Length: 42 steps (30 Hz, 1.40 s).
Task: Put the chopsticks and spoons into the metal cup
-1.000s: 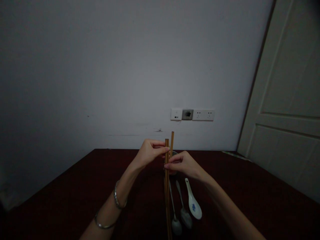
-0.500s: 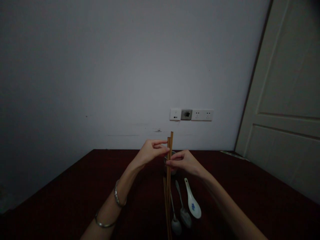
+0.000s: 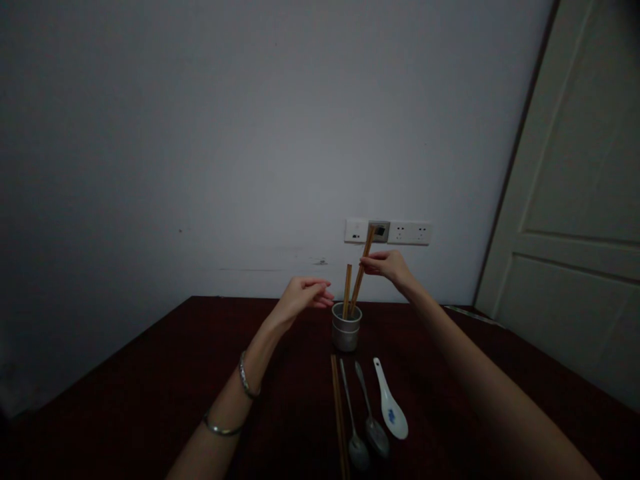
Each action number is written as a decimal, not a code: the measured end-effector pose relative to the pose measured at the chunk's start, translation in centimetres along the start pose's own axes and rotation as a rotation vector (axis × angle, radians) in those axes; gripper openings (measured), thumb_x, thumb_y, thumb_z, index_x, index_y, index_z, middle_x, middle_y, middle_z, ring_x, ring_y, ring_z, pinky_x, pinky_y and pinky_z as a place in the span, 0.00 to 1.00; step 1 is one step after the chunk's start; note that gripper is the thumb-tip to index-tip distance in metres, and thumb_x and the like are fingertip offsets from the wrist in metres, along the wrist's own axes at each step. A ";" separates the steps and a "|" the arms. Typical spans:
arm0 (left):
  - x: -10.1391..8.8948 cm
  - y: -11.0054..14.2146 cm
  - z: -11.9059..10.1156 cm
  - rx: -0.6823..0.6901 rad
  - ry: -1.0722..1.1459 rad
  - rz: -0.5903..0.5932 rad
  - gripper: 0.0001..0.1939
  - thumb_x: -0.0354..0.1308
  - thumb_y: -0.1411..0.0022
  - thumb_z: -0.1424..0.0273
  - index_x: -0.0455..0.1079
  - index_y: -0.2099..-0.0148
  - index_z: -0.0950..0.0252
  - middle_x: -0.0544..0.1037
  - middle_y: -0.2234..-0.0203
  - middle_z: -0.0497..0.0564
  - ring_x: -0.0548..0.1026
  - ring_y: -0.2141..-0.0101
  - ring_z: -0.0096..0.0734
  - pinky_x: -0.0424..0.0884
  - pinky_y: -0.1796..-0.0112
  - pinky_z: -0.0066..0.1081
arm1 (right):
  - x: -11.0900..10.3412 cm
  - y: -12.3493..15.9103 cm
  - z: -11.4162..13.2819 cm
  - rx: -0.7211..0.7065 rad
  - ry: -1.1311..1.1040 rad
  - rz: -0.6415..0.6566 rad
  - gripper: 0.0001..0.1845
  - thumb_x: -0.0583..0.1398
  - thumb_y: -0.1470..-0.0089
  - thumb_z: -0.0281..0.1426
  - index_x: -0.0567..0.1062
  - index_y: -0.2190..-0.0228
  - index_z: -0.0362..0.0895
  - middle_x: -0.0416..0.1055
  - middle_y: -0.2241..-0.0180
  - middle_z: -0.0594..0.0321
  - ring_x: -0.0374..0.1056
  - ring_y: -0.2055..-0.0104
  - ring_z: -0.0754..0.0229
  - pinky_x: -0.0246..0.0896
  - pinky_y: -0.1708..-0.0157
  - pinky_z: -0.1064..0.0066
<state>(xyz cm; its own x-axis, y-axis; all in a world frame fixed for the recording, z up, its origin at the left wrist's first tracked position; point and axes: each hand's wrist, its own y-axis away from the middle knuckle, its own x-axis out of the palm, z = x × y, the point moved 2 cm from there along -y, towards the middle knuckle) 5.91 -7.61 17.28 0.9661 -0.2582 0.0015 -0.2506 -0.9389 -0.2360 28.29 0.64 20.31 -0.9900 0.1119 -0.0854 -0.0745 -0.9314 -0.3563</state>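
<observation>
A small metal cup (image 3: 345,331) stands on the dark red table (image 3: 150,387). One wooden chopstick (image 3: 347,290) stands in the cup. My right hand (image 3: 387,265) pinches the top of a second chopstick (image 3: 361,273), which leans with its lower end inside the cup. My left hand (image 3: 304,297) hovers just left of the cup, fingers loosely curled, holding nothing. Two bangles circle my left wrist.
In front of the cup lie more chopsticks (image 3: 339,417), two metal spoons (image 3: 371,427) and a white ceramic spoon (image 3: 391,412). A wall socket strip (image 3: 400,232) is on the grey wall behind. A pale door (image 3: 580,213) stands at the right.
My right hand has risen and carried a chopstick into the cup, where another now stands. My left hand has let go of the chopsticks. The cup is now uncovered.
</observation>
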 end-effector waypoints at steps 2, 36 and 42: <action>0.0 0.0 0.1 -0.008 -0.001 0.007 0.13 0.56 0.46 0.70 0.71 0.60 0.73 0.78 0.73 0.58 0.76 0.73 0.31 0.72 0.68 0.31 | 0.3 -0.9 -1.3 0.019 0.019 -0.006 0.04 0.66 0.61 0.25 0.75 0.81 0.36 0.74 0.80 0.59 0.68 0.80 0.65 0.69 0.76 0.74; 0.5 -0.3 0.9 -0.049 -0.006 0.060 0.16 0.57 0.48 0.66 0.71 0.60 0.73 0.77 0.74 0.58 0.76 0.74 0.31 0.71 0.68 0.32 | 2.0 0.0 -10.7 0.087 0.275 0.070 0.09 0.63 0.59 0.31 0.79 0.76 0.36 0.75 0.80 0.58 0.66 0.80 0.65 0.54 0.82 0.78; 0.5 -0.3 1.1 -0.049 -0.005 0.068 0.15 0.57 0.48 0.65 0.71 0.62 0.72 0.77 0.75 0.58 0.76 0.74 0.31 0.71 0.68 0.31 | 2.1 -0.1 -10.5 0.124 0.255 0.059 0.08 0.64 0.59 0.30 0.78 0.78 0.36 0.75 0.79 0.58 0.68 0.78 0.64 0.57 0.81 0.77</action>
<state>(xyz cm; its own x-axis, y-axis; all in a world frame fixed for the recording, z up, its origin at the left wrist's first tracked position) 6.54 -7.17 16.34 0.9470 -0.3208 -0.0178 -0.3183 -0.9293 -0.1875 27.43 4.64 10.41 -0.9321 0.1256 -0.3396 -0.0477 -0.9724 -0.2286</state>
